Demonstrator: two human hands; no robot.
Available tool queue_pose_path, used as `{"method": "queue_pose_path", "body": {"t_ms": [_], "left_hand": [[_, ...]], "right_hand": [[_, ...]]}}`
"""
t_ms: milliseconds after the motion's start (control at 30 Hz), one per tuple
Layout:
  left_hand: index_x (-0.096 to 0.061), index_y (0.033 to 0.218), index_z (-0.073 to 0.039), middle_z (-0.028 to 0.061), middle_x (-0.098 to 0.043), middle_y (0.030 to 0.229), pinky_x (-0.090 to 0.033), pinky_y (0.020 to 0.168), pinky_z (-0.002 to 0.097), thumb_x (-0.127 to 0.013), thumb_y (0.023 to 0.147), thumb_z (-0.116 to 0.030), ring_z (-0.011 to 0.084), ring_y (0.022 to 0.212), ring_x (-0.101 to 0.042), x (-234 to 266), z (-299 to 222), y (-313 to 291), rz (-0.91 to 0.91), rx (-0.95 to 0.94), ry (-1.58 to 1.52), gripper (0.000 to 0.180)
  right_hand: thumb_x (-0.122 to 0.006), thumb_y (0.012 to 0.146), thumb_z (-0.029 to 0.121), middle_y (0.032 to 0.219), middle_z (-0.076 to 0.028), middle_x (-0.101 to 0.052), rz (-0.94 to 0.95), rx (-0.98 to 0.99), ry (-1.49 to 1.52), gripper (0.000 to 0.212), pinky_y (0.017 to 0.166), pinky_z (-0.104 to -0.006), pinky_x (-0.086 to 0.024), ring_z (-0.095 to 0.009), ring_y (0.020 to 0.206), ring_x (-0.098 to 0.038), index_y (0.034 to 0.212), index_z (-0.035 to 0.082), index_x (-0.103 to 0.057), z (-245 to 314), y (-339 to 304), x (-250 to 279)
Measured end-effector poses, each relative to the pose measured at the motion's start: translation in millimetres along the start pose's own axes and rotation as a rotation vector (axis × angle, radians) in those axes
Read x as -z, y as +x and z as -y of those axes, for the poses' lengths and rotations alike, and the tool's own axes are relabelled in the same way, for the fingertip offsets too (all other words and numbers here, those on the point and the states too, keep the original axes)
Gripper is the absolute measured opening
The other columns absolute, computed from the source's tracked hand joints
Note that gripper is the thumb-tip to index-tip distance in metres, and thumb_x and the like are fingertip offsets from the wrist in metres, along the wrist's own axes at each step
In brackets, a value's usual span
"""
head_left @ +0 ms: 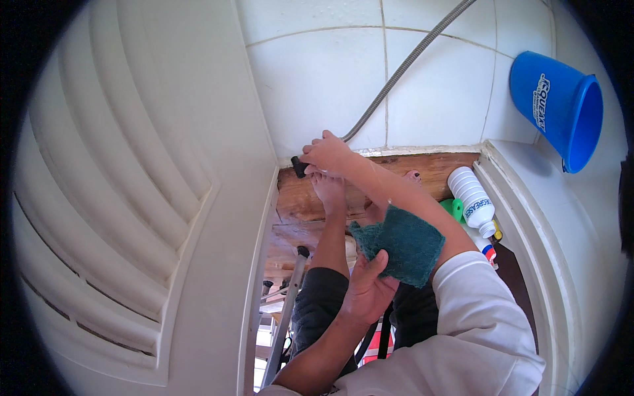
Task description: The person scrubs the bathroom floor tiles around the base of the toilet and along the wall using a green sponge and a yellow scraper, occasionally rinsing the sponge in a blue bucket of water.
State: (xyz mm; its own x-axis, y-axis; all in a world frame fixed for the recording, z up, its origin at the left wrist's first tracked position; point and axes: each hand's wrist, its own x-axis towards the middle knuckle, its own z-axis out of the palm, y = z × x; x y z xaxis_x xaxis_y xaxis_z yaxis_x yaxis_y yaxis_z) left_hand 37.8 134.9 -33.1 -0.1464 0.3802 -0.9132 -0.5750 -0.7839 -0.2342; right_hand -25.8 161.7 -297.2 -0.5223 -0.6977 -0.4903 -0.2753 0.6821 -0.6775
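Note:
My right forearm reaches across to the far left, where my right hand (327, 156) is closed around the handheld sprayer (299, 167). Only its black head shows beyond the fingers. From that hand a grey flexible metal hose (409, 71) runs up to the right over the white tiles. Nearer to me, my left hand (371, 287) grips a dark green scouring pad (411, 245) between thumb and fingers. The pad is held up in front of my right forearm, and its left end looks folded or doubled.
A louvred white door (132, 198) stands along the left. My bare feet are on the wooden threshold (422, 168). To the right are a white bottle (472, 198), a green-topped container (454, 208) and a blue bucket (541, 99) on its side. A metal ladder (285, 323) stands below.

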Motion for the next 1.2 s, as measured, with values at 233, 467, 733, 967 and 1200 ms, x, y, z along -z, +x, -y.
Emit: {"method": "queue_pose_path", "body": {"t_ms": [233,467,733,967,1200], "left_hand": [[-0.045,0.129,-0.009,0.0082,-0.053,0.128,-0.037,0.103,0.0426,-0.053,0.093,-0.014,0.0224,0.119,-0.05,-13.3,-9.8,-2.8,0.001,0.007,-0.05,0.038],[-0.046,0.127,-0.009,0.0078,-0.056,0.124,-0.041,0.099,0.041,-0.056,0.091,-0.015,0.0225,0.115,-0.053,-2.3,-3.6,3.7,-0.035,0.011,-0.025,0.038],[-0.045,0.127,-0.008,0.0094,-0.055,0.124,-0.042,0.099,0.0441,-0.056,0.091,-0.016,0.0248,0.116,-0.053,-3.8,-10.5,0.5,0.004,0.001,-0.043,0.038],[-0.049,0.123,-0.009,0.0079,-0.057,0.122,-0.042,0.099,0.0403,-0.056,0.091,-0.014,0.0231,0.114,-0.054,11.1,-2.7,11.6,-0.044,-0.053,-0.016,0.033],[-0.049,0.123,-0.008,0.0081,-0.059,0.119,-0.046,0.094,0.0378,-0.054,0.092,-0.018,0.023,0.109,-0.057,19.1,-10.3,22.7,-0.081,-0.173,0.084,0.033]], "right_hand": [[-0.061,0.078,0.028,0.086,0.005,-0.06,-0.2,0.134,-0.165,0.011,0.083,-0.037,-0.039,-0.013,0.09,-0.057,0.086,0.022,-0.066,38.1,9.8,-4.0],[-0.061,0.078,0.027,0.088,0.006,-0.057,-0.285,0.007,-0.257,0.014,0.083,-0.0377,-0.037,-0.013,0.089,-0.055,0.091,0.021,-0.062,-1.4,0.2,1.4],[-0.06,0.081,0.027,0.09,0.001,-0.057,-0.445,-0.265,-0.123,0.018,0.08,-0.0385,-0.036,-0.017,0.085,-0.056,0.096,0.018,-0.059,-43.2,-26.9,48.0],[-0.057,0.081,0.026,0.092,-0.001,-0.06,-0.22,-0.109,-0.16,0.019,0.08,-0.0407,-0.038,-0.02,0.091,-0.057,0.096,0.015,-0.061,-19.4,-102.2,-1.5],[-0.059,0.081,0.024,0.092,-0.003,-0.059,-0.476,-0.798,0.003,0.025,0.076,-0.0414,-0.038,-0.022,0.089,-0.057,0.104,0.015,-0.059,-34.6,-181.8,57.6]]}}
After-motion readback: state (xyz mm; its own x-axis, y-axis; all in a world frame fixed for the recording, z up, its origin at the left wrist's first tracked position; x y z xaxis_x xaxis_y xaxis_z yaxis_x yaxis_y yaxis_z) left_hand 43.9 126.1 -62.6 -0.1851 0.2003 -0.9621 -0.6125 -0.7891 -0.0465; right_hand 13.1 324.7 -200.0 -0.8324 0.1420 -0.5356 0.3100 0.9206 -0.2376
